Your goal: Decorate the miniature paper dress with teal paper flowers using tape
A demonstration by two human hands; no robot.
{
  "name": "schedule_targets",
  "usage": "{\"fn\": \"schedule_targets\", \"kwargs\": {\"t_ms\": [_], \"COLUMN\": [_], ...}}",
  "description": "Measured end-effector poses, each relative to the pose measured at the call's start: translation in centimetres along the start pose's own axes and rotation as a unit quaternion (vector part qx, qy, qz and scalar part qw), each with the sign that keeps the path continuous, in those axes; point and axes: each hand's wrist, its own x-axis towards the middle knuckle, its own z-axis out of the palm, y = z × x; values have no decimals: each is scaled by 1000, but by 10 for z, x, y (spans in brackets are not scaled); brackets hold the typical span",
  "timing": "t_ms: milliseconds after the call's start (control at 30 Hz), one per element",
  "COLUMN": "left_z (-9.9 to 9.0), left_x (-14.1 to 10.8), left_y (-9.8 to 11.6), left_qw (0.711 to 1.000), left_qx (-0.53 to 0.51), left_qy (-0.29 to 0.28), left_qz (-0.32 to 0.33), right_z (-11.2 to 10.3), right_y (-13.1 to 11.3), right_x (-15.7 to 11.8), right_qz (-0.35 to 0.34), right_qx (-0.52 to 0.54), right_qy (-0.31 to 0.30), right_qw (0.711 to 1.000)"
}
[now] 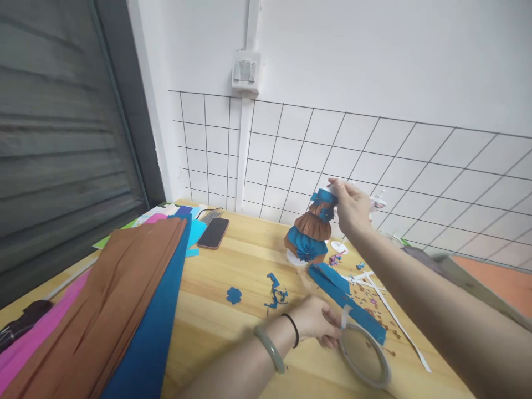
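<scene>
My left hand, with a dark band and a pale green bangle on its wrist, pinches the edge of a roll of tape; a short whitish strip sticks up by the fingertips. Farther back, my right hand grips the top of a doll-like figure in a tiered paper dress, brown and blue with a pleated blue rosette. The figure leans, its white base near the tabletop, and my fingers hide its upper end. Between the hands lie folded blue paper strips.
Brown paper sheets over blue paper fill the left. A phone lies behind. A blue flower cutout, blue scraps and white strips lie about. A wire grid stands along the wall.
</scene>
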Motion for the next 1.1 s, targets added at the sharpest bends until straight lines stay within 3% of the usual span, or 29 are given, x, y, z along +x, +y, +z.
{"fn": "schedule_targets", "kwargs": {"t_ms": [167, 300, 967, 1100], "left_z": [-3, -5, -8, -8], "left_x": [10, 17, 16, 12], "left_y": [-8, -13, -12, -10], "left_qw": [1000, 999, 997, 998], "left_qx": [-19, -31, -65, -56], "left_qy": [-18, -32, -38, -37], "left_qz": [-4, -9, -14, -12], "right_z": [26, 32, 13, 9], "right_y": [22, 26, 18, 4], "right_x": [-7, -12, -18, -22], "right_qz": [-10, -1, 11, 5], "right_qx": [6, 5, 0, -8], "right_qy": [-43, -73, -100, -81], "right_qw": [999, 997, 995, 997]}}
